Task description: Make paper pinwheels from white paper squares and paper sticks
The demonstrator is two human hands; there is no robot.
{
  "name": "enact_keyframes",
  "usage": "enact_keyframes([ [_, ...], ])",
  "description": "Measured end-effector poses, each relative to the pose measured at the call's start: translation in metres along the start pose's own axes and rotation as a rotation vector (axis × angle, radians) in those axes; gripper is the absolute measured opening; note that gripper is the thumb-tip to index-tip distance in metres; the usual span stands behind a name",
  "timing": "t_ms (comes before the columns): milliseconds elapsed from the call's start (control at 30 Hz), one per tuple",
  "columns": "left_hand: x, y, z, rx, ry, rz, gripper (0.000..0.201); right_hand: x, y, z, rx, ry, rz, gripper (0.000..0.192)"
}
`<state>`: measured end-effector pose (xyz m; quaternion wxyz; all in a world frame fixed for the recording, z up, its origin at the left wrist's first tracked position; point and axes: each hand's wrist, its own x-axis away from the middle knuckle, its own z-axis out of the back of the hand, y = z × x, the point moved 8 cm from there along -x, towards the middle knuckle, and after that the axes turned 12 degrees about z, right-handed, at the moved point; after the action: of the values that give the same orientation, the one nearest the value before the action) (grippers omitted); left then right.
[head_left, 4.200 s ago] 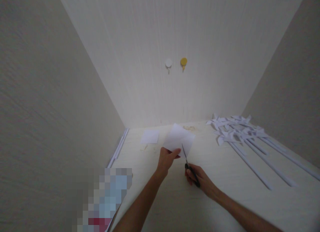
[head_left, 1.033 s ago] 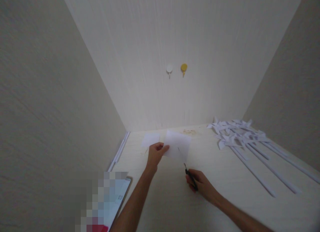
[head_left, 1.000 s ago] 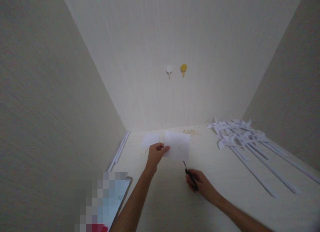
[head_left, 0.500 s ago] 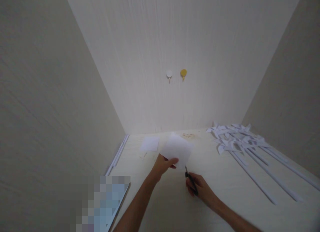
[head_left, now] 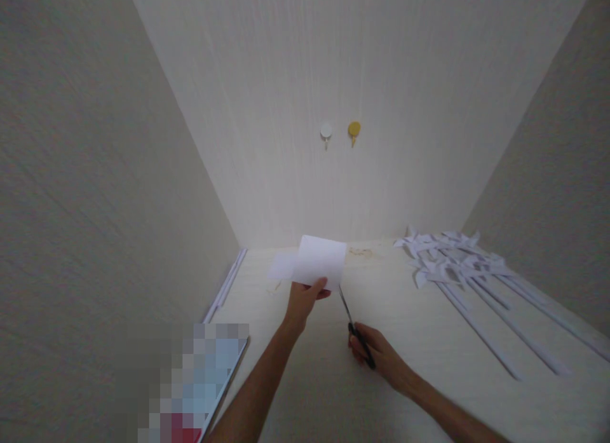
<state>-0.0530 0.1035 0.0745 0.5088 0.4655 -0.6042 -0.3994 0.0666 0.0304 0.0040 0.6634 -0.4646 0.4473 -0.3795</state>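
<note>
A square sheet of white paper (head_left: 320, 260) is pinched at its lower edge by my left hand (head_left: 305, 298), thumb on top. My right hand (head_left: 374, 351) grips a pair of scissors (head_left: 347, 306) by the black handles, with the metal blades pointing up and left. The blade tips reach the sheet's lower right corner; whether they touch it I cannot tell. Behind the held sheet, a second white paper sheet (head_left: 281, 265) lies flat on the table, partly covered from view.
White paper pinwheels (head_left: 443, 258) on long rolled sticks (head_left: 481, 332) lie at the right. Thin white paper rolls (head_left: 226, 284) rest along the left wall. A pixelated device (head_left: 223, 367) stands at the lower left. Two hooks, one white (head_left: 326, 131) and one yellow (head_left: 354, 130), are on the back wall.
My left hand has turned the held sheet and moved it slightly left and up, over part of the lying sheet. More of the scissor blades now shows.
</note>
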Motion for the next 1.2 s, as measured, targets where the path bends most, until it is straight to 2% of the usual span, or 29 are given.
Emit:
enact_keyframes([
  [367,-0.0011,-0.0022,-0.0041,-0.058,-0.026,-0.011,0.033,-0.0006,-0.0065,-0.0009,0.001,0.001,-0.016,0.037],
  [1200,0.0004,-0.001,-0.0029,-0.065,0.006,-0.001,0.037,-0.0006,-0.001,-0.0034,-0.016,-0.009,-0.02,0.034],
])
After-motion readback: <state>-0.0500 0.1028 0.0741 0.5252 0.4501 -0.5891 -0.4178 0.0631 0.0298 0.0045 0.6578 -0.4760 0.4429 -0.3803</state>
